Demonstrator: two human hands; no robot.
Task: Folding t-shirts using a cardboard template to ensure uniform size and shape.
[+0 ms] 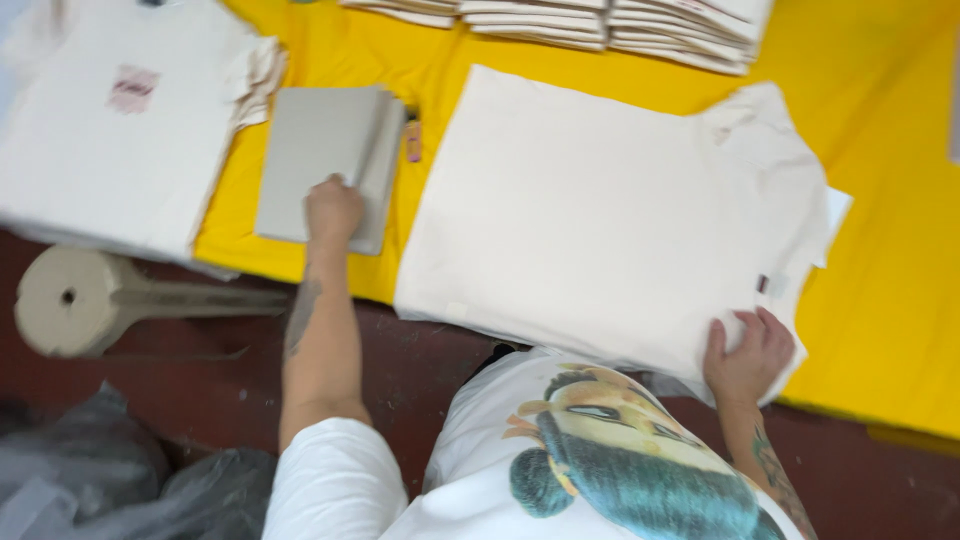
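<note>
A cream T-shirt (610,220) is lying flat on the yellow tabletop (880,330), its long axis running left to right, collar end toward the right. The right hand (748,355) is pinching its near right corner, fingers curled over the cloth — the left hand (333,208) is pressing, fingers bent, on a stack of grey cardboard sheets (325,160) just left. Folded shirts (610,22) are lining the far edge; another cream pile (110,120) is sitting far left.
</note>
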